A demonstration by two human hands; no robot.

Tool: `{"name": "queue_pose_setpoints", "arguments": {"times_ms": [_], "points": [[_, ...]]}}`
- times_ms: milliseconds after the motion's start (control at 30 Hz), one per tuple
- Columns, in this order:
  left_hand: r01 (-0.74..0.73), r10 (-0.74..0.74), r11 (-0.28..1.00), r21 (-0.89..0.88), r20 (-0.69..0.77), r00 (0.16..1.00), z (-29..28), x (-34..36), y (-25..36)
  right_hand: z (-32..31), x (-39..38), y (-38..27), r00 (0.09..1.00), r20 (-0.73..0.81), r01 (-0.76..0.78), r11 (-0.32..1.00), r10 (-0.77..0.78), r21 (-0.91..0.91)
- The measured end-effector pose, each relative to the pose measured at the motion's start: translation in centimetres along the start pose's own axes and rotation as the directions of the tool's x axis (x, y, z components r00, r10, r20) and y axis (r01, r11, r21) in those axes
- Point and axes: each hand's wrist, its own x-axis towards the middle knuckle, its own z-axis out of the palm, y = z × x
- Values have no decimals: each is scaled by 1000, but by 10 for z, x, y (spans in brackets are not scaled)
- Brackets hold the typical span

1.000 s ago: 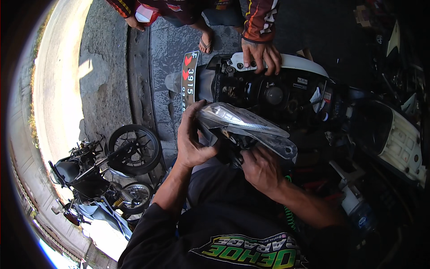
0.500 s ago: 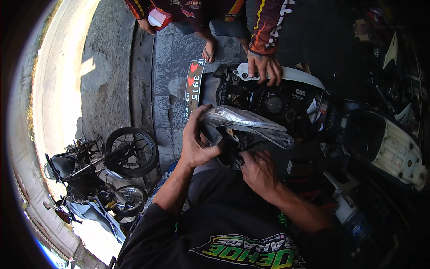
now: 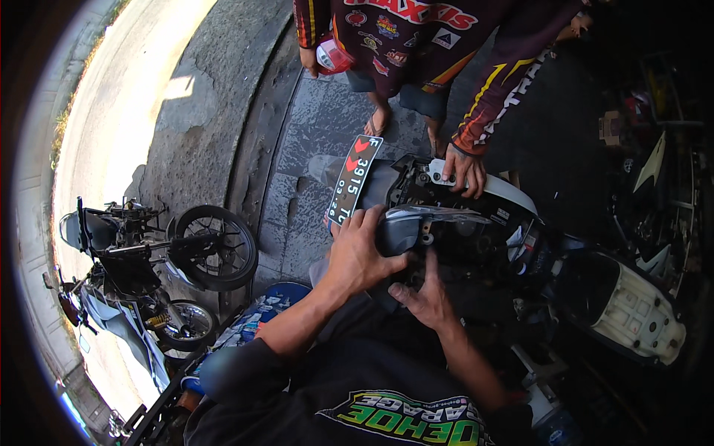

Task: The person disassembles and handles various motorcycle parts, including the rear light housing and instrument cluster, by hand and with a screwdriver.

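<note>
Grey plastic, with a clear lens seen almost edge-on: that's the lamp, just below and to the right of the plate, and the left hand has it by the end, fingers over the far side, thumb on the near. Right hand next, below the plate and further right, index finger reaching up to the lamp's dark underside, thumb apart from it; whether anything sits between them, nobody can tell from here.

So where's the danger? One hand carries the hold, and at one end only. Should that thumb slip, the lamp could tip at its long free end and knock its lens on the scooter. Any wire hidden underneath might be strained by a hard twist, and a small fastener could drop into the dark frame. A co-worker's hand presses on the white panel, right of the plate; a jolt there could shake everything.

Now the ground: worn grey tiles above and left of the plate, then the kerb, and a glaring road beyond. Lower left of the plate stands a motorbike; far right and below, a pale seat box lies in deep shade.
</note>
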Motion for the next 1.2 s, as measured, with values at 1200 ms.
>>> {"name": "queue_pose_setpoints", "arguments": {"times_ms": [1200], "points": [[-361,-399,-420,-832,-187,897,-36,75,-189,-39,1,5,980,-4,-136,679,201,721]]}}
